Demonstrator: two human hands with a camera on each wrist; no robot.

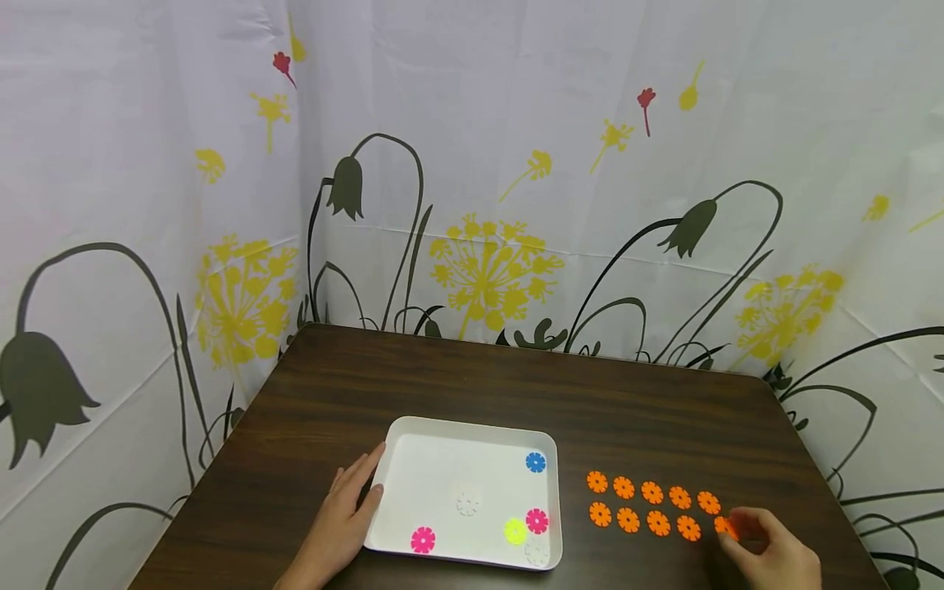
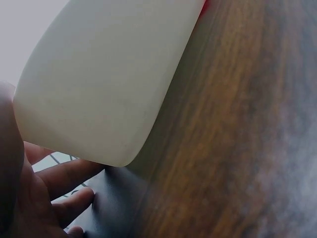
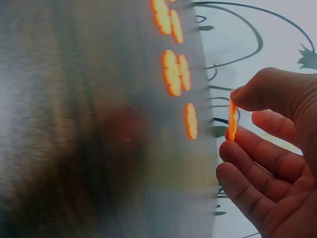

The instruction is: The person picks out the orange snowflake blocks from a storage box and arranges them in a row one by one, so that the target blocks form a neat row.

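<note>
At its left edge a white tray is touched by my left hand, fingers fairly straight, with thumb and index finger against the side. In the left wrist view the fingers lie by the tray's outer wall. My right hand pinches an orange notched disc between thumb and index finger, the other fingers loosely bent. This disc is at the right end of the nearer of two rows of orange discs. Inside the tray lie a blue disc, two pink discs, a yellow disc and two clear discs.
The dark wooden table carries the tray left of the orange rows. Behind and beside it hangs a white curtain printed with flowers. The table's right edge runs close to my right hand.
</note>
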